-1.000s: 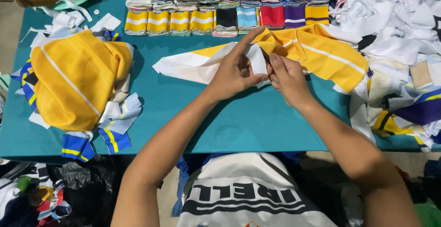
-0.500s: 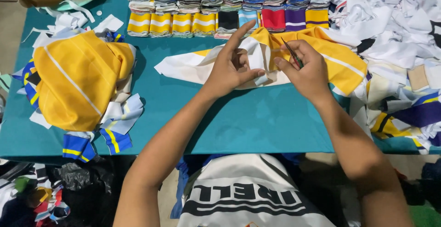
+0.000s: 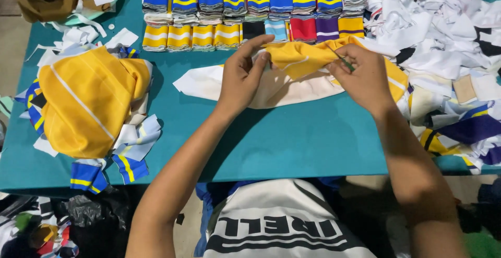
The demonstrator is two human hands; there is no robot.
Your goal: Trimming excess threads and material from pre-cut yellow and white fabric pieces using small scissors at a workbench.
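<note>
Fingertips of the left hand pinch a fold of soft yellow-and-white fabric; the right hand pinches its other end together with a thin green tool. The cloth lies limp at table centre, on the smooth teal table. Half a second ago the hands sat closer together; now they are drawn apart. At 12 o'clock stand striped ribbed cuffs; at 9, a rounded yellow bundle; at 3, crumpled white scraps.
</note>
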